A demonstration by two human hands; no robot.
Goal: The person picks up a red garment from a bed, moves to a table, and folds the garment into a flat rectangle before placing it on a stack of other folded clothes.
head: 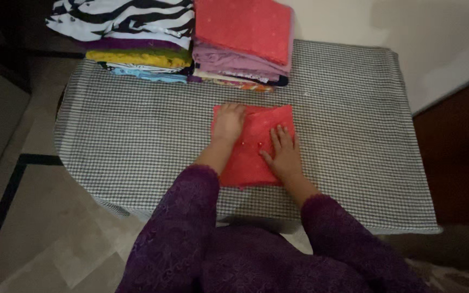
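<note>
Folded red cloth (250, 149), roughly square, soft woven look with faint pale specks, lies flat near the front middle of the table. Left hand (229, 122) rests palm down on its upper left corner, fingers close together, slightly curled at the far edge. Right hand (284, 154) lies flat on the cloth's right half, fingers spread apart, gripping nothing. Both sleeves purple, lacy texture.

Table cover (354, 135): small black-and-white gingham check, draped over the edges, slightly wrinkled.

At the far edge, two stacks of folded fabric side by side. Left stack (131, 49): zebra-striped piece on top, purple, yellow and pale blue layers under it. Right stack (240, 43): red dotted piece on top, mauve folds beneath.

Room dim. Pale floor (39, 217) with a dark border line at left; light wall behind.
</note>
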